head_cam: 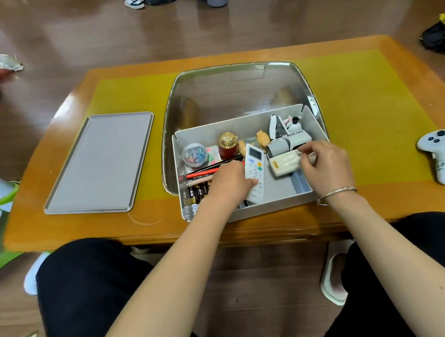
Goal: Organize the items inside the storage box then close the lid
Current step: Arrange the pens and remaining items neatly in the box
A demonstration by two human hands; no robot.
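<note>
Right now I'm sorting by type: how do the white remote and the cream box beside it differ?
The white remote is long, slim and flat, with a small screen and coloured buttons; the cream box is short, chunky and button-free, with a yellow label. The remote lies lengthwise, front to back, held by the left hand; the cream box lies crosswise, touched by the right hand. Both are pale and lie inside the grey storage box.
</note>
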